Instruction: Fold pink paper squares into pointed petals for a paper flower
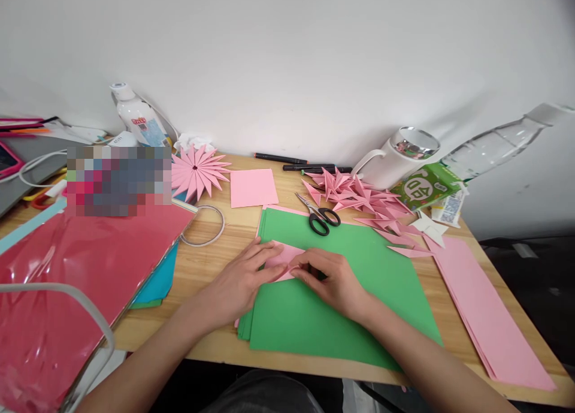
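A small pink sheet of origami paper point(279, 254), partly folded, lies on a stack of green paper point(314, 323). My left hand point(242, 272) rests flat over its left side, fingers stretched out and touching it. With thumb and forefinger, my right hand point(330, 278) pinches the near right edge of the pink paper. The fingers hide part of the fold. Just beyond my hands, black-handled scissors point(318, 215) lie on the green stack, blades pointing away. Behind them on the table is a square pink sheet point(254, 188).
Folded pink paper pieces point(354, 194) are heaped at the back right, near a white mug point(395, 158) and a leaning clear bottle point(503, 140). Pink strips point(489, 311) lie right. A pink paper star point(194, 168), tape roll point(203, 226) and red paper pack point(112, 269) sit left.
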